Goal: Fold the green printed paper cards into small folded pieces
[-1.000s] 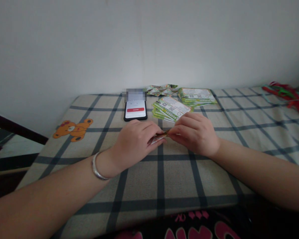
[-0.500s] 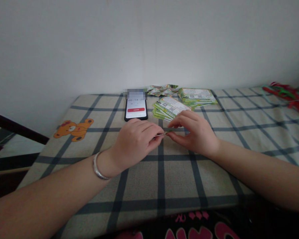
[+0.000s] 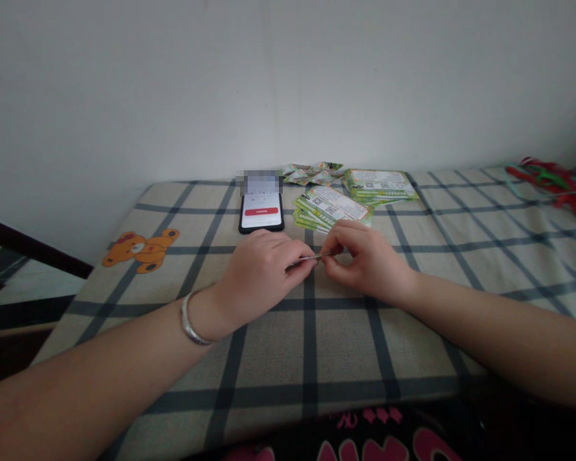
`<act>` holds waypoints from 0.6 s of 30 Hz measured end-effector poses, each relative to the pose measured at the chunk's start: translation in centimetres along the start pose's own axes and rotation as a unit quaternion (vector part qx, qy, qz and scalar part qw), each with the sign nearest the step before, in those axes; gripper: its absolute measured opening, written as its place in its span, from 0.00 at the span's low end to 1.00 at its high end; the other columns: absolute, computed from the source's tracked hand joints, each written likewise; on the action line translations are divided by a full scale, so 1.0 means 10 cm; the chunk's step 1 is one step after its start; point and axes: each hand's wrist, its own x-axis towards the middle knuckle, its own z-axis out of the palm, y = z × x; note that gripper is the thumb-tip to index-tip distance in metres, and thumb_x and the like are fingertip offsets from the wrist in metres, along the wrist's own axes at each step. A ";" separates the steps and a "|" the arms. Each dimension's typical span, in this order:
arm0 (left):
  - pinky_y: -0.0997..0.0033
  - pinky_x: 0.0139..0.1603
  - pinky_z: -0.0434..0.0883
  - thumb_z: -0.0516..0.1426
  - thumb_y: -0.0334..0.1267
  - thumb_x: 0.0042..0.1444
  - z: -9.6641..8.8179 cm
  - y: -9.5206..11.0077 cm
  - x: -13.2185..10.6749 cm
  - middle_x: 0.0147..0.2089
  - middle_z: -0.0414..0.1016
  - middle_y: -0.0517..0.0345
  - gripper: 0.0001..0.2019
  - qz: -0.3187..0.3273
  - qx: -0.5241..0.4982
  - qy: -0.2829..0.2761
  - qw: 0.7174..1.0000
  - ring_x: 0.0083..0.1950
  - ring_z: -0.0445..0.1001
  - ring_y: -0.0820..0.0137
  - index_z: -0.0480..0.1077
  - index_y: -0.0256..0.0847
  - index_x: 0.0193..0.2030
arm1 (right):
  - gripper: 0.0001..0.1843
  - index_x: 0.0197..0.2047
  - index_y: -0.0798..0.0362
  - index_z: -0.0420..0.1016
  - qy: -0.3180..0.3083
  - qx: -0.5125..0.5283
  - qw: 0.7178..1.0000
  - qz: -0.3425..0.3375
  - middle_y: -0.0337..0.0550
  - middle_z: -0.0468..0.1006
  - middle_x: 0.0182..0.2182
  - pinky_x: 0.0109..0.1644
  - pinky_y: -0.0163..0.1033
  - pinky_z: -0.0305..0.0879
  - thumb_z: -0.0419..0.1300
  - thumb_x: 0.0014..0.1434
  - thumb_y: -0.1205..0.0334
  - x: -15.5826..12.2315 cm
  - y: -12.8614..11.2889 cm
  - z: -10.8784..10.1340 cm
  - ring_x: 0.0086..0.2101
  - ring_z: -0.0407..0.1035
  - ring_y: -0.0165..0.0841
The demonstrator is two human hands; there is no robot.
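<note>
The thin piece (image 3: 307, 258) lies between the two hands, above the near side of the printed cards (image 3: 335, 205), and it is seen almost on its edge. Its visible length runs from left to right, rising slightly to the right; how far it continues inside the left palm, I cannot tell. The left hand (image 3: 267, 264) is the nearer one and covers more of it, with thumb and fingers closed narrowly on it. The right hand (image 3: 366, 256) pinches the other end between thumb and index finger, with a small round gap behind this pinch. The tips of both hands are just beside each other. Below is a checked tablecloth (image 3: 271, 362), which looks flat here and a little wrinkled toward the right. Behind the left hand lies a phone (image 3: 262, 218); farther back are folded packets (image 3: 313, 174) and a stack of cards (image 3: 383, 184), near the pale wall (image 3: 288, 83). An orange bear figure (image 3: 144, 250) is at the left.
</note>
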 end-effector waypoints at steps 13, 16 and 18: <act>0.70 0.32 0.67 0.60 0.36 0.55 0.02 -0.02 -0.02 0.28 0.76 0.57 0.06 -0.092 -0.007 0.019 0.996 0.31 0.73 0.69 0.72 0.38 0.29 | 0.04 0.27 0.53 0.66 0.007 0.060 0.997 0.046 0.33 0.66 0.22 0.26 0.31 0.55 0.57 0.48 0.71 0.00 0.13 -0.03 0.23 0.59 0.24; 0.73 0.27 0.63 0.60 0.36 0.55 0.01 -0.03 -0.01 0.25 0.73 0.59 0.08 -0.109 -0.007 0.011 0.994 0.27 0.70 0.71 0.70 0.37 0.27 | 0.04 0.27 0.53 0.65 -0.001 0.049 0.996 0.079 0.32 0.66 0.20 0.24 0.31 0.54 0.58 0.50 0.68 0.00 0.15 -0.02 0.21 0.58 0.24; 0.74 0.24 0.60 0.60 0.36 0.55 0.01 -0.03 -0.01 0.23 0.71 0.60 0.09 -0.121 -0.015 0.005 0.992 0.25 0.68 0.73 0.69 0.37 0.25 | 0.04 0.27 0.53 0.65 -0.008 0.045 0.995 0.091 0.32 0.66 0.20 0.24 0.31 0.54 0.58 0.50 0.67 -0.01 0.16 -0.02 0.21 0.59 0.24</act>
